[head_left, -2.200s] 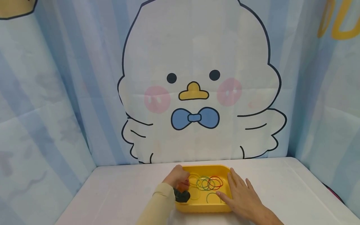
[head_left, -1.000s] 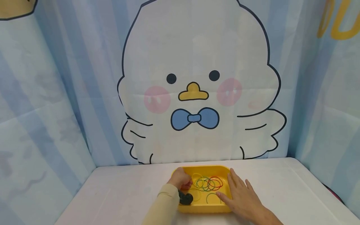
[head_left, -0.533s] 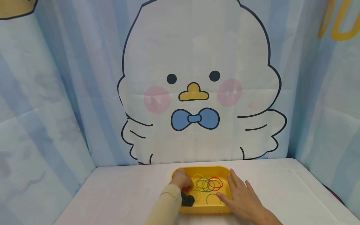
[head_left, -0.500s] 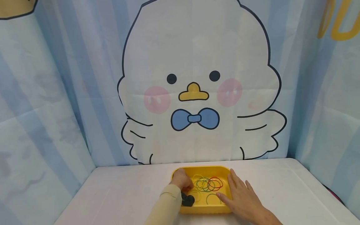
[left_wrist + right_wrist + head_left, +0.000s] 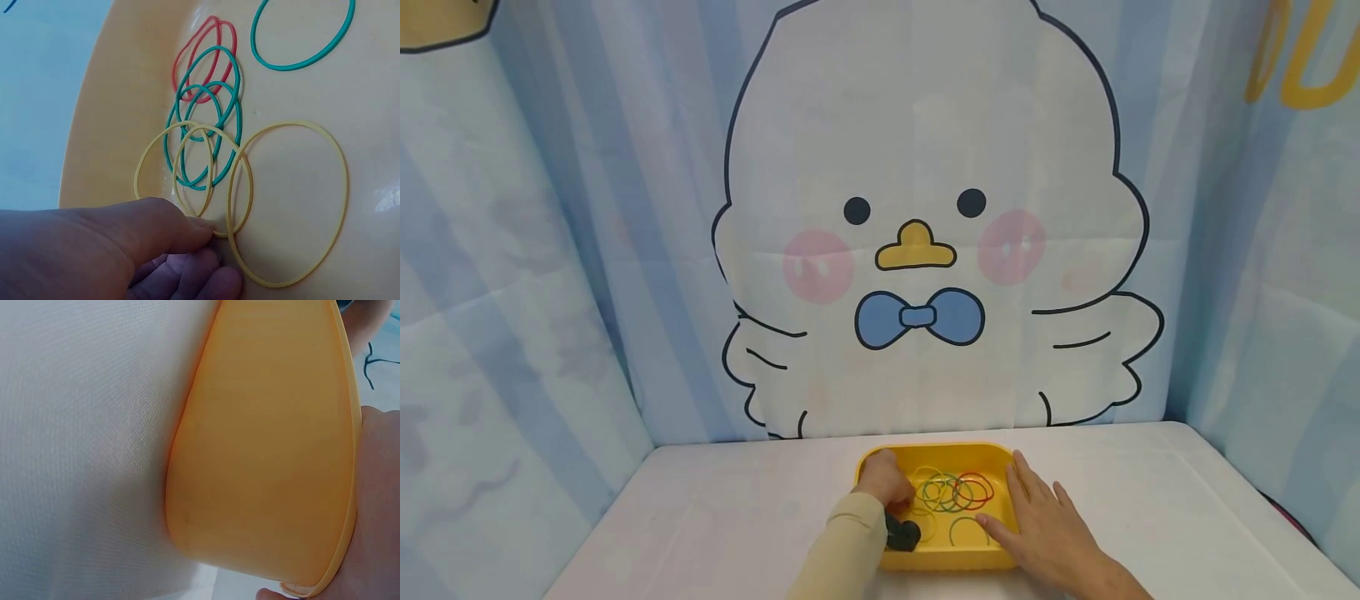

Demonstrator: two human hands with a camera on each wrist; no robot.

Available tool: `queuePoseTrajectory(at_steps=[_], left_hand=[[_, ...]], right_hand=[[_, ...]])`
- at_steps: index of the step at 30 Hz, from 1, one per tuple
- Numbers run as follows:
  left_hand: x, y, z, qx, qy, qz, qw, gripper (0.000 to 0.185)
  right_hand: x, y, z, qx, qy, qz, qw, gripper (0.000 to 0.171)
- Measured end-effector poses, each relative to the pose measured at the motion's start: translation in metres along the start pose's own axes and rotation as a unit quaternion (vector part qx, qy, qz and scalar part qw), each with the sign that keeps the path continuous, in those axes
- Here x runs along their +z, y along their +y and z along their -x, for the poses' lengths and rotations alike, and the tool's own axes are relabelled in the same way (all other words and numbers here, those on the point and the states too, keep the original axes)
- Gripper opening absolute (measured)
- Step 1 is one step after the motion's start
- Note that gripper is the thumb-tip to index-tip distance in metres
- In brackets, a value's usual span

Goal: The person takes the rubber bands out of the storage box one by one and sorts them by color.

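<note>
We see a yellow tray [image 5: 940, 560], smooth glossy plastic, rectangular with rounded corners, sitting on the white bench [image 5: 715, 517], which has a fine woven texture in the right wrist view. Inside the tray lie thin rubber bands, round to oval loops. From the left wrist view we count three yellow bands [image 5: 287, 203], three green overlapping ones [image 5: 209, 134] plus one green loop alone [image 5: 303, 37] further out, and two red bands [image 5: 203, 53] at the far end of the pile. All overlap in a chain except the lone green.

Left hand [image 5: 883, 482], in a cream sleeve, is inside the tray at its left part, fingers curled, thumb and fingertips [image 5: 187, 234] pinching the rim of a yellow band where two yellow loops cross. A black wrist-worn device [image 5: 901, 533] sits just under that hand, at the tray's near left corner.

Right hand [image 5: 1045, 525] lies flat with fingers straight and spread, pressing on the tray's right rim, thumb tip just inside the tray.
</note>
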State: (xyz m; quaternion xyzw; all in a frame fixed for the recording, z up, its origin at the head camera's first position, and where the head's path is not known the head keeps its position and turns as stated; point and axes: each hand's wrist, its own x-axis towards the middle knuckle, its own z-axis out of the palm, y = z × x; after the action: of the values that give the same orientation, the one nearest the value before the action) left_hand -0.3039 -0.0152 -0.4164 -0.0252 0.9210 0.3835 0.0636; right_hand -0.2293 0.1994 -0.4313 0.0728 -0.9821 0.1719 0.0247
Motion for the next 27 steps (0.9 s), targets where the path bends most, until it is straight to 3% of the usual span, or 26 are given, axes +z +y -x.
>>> queuePoseTrajectory(at_steps=[6,12,17,20,27], left_hand=[[0.0013,-0.0034,-0.0024,0.005,-0.015,0.0,0.9999,0.023],[-0.0014,-0.0031,-0.0049,-0.014,-0.039,0.013,0.9991,0.022],[-0.0053,-0.0005,-0.002,-0.032,-0.054,0.053,0.9966,0.017],[-0.007,0.0005,0.0007,-0.038,-0.056,0.081,0.9945,0.016],[-0.0057,-0.0011,-0.0024,-0.047,-0.051,0.088,0.9937,0.009]], right_hand=[[-0.0005,-0.0005,0.0005,-0.002,0.001,-0.003,1.0,0.101],[-0.0009,-0.0002,0.0007,-0.003,0.002,-0.004,1.0,0.1],[-0.0001,-0.0002,-0.0011,0.004,0.003,-0.002,1.0,0.1],[0.0002,-0.0001,-0.0013,0.005,0.002,-0.002,1.0,0.1],[-0.0005,-0.0011,-0.0021,0.01,-0.004,-0.003,1.0,0.101]])
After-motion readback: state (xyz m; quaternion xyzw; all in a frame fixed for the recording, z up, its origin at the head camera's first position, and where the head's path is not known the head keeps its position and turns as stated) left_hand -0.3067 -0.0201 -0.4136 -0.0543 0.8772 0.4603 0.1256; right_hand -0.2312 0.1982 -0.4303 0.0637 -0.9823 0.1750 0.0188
